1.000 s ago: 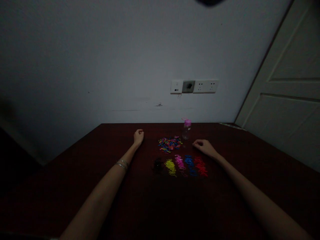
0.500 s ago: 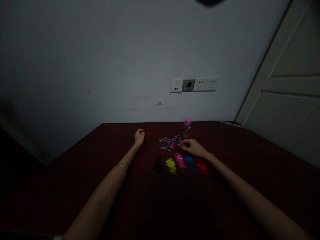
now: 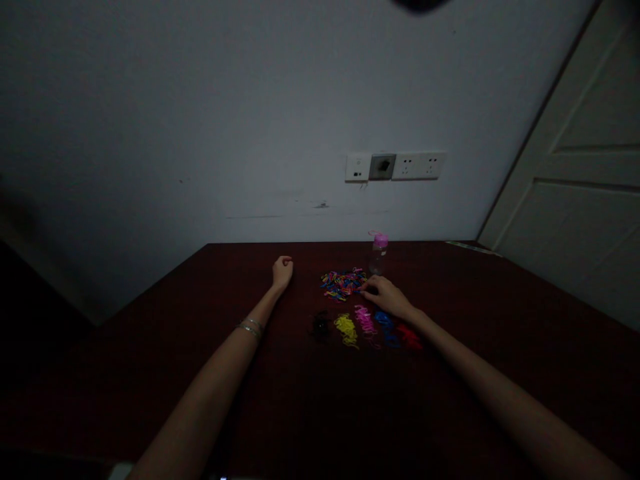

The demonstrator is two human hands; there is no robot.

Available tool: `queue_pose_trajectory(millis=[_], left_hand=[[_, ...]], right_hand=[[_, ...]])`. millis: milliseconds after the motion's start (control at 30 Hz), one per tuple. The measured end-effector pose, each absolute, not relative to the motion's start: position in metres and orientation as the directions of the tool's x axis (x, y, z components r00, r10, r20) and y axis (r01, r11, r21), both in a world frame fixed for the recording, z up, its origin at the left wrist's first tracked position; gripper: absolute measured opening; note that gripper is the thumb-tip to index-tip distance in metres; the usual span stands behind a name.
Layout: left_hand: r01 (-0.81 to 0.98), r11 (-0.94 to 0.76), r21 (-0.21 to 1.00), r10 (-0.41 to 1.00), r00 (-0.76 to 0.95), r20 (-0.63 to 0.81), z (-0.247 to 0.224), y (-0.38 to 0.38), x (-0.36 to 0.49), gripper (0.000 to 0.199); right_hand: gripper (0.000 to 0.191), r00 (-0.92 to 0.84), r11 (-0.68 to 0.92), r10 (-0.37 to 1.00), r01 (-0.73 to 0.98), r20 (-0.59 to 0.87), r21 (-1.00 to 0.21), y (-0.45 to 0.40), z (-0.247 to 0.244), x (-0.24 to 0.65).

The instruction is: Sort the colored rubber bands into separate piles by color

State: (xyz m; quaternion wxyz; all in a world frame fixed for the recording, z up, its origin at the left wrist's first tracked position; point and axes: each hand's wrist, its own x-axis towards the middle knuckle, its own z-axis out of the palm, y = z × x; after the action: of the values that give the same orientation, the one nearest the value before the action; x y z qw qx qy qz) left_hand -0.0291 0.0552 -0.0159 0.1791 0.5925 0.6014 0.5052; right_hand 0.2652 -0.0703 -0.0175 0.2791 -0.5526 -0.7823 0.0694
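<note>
A heap of mixed coloured small bands [image 3: 343, 284] lies on the dark red table [image 3: 240, 267]. At its right edge is my right hand [image 3: 387, 296], thumb and fingers pinched together; what is between the fingertips is too small to make out. Nearer to me, sorted piles form a row: black [image 3: 320, 325], yellow [image 3: 346, 330], pink [image 3: 366, 320], blue [image 3: 387, 328] and red [image 3: 410, 337]. My left hand [image 3: 283, 272] rests on the table left of the heap, fingers curled in, with nothing visible in it.
Behind my right hand stands a clear bottle with a pink cap [image 3: 379, 253]. Wall sockets [image 3: 417, 166] are above the table's back edge. A panelled door [image 3: 580, 173] is at the right.
The whole view has shifted slightly, so everything sits a little further right. My right hand stays at the heap's right edge, its fingertips slightly changed in pose. My left hand keeps its place.
</note>
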Motion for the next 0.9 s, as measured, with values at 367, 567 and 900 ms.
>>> queue_pose_trajectory(millis=[367, 567, 900], left_hand=[[0.531, -0.187, 0.826, 0.897, -0.251, 0.364, -0.016, 0.055, -0.029, 0.021], [0.522, -0.185, 0.832, 0.897, -0.256, 0.360, -0.017, 0.055, -0.030, 0.023], [0.512, -0.192, 0.838, 0.893, -0.263, 0.365, -0.015, 0.051, -0.031, 0.023]], right_hand=[[0.015, -0.257, 0.430, 0.885, 0.773, 0.389, -0.467, -0.070, -0.016, 0.265], [0.014, -0.277, 0.496, 0.850, 0.706, 0.448, -0.505, -0.069, -0.004, 0.268], [0.015, -0.261, 0.515, 0.828, 0.702, 0.496, -0.491, -0.078, 0.032, 0.287]])
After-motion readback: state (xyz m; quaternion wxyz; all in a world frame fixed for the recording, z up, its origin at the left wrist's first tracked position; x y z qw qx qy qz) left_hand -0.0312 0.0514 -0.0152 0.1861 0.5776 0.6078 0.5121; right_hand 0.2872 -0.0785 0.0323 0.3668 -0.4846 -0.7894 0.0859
